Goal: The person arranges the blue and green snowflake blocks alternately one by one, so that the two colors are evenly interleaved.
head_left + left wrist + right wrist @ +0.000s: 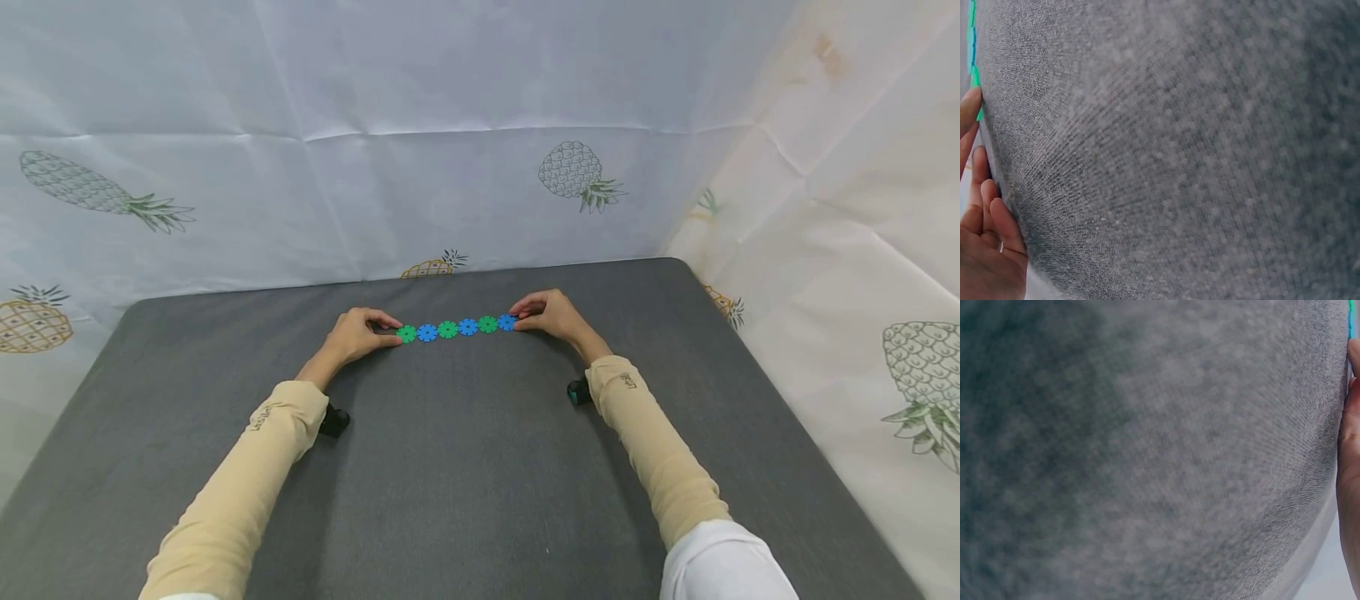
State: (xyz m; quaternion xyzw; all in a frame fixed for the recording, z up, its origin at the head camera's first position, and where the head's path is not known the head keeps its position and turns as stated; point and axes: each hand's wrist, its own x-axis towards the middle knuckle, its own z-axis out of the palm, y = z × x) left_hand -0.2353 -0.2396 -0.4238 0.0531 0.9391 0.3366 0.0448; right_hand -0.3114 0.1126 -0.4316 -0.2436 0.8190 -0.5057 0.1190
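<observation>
A straight row of several notched plastic discs [447,330], alternating green and blue, runs across the far part of the table in the head view. At its left end is a green disc [407,334], pinched between the thumb and fingers of my left hand [351,336]. My right hand [556,319] pinches the blue disc [507,322] at the other end. In the left wrist view the row shows edge-on as a thin strip, and the left hand's other fingers [1007,225] are bent below it. Only part of the right hand [1350,444] appears in the right wrist view.
The dark grey cloth-covered table [450,467] spreads below both arms. Behind it hangs a white curtain [420,192] with pineapple prints, which continues along the right side. Dark wrist devices sit under the left sleeve [273,425] and the right sleeve [652,442].
</observation>
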